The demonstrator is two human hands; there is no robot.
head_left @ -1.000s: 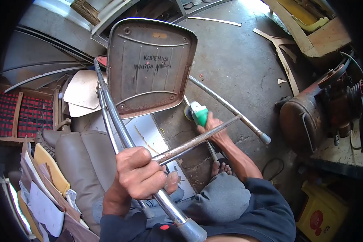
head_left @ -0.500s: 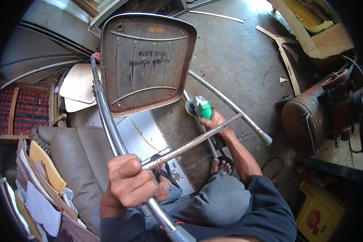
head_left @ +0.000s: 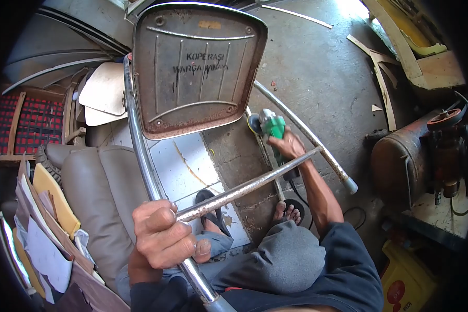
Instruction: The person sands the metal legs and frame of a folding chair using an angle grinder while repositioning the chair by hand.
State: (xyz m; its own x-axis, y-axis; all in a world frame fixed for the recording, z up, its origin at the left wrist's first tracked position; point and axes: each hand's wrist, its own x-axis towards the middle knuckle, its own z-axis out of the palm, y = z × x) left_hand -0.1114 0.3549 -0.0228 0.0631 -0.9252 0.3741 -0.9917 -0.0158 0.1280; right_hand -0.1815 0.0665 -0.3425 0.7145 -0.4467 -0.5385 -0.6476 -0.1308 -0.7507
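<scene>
My left hand (head_left: 164,236) is wrapped round a chrome leg of the metal folding chair (head_left: 195,73), close to where a rusty crossbar (head_left: 244,190) joins it. The seat's brown-grey underside faces me, with rust along its rim and black stencilled letters. In my right hand (head_left: 288,144) is a green angle grinder (head_left: 273,127), gripped round its body. Its yellow-edged disc (head_left: 254,124) lies beside a chair tube, between the seat and the far leg (head_left: 343,171). Whether the disc touches the tube I cannot tell.
Left of me stand a grey padded cushion (head_left: 83,197) and stacked boards (head_left: 47,249). A rusty tank with a motor (head_left: 400,161) is on the right, above a yellow container (head_left: 408,275). Wooden strips (head_left: 374,73) lie on the concrete floor. The grinder's cord trails near my foot.
The chair's seat appears slightly higher and farther right in view. My right hand and the grinder have shifted a little up and right, and the grinder looks sharper. Both grips stay the same.
</scene>
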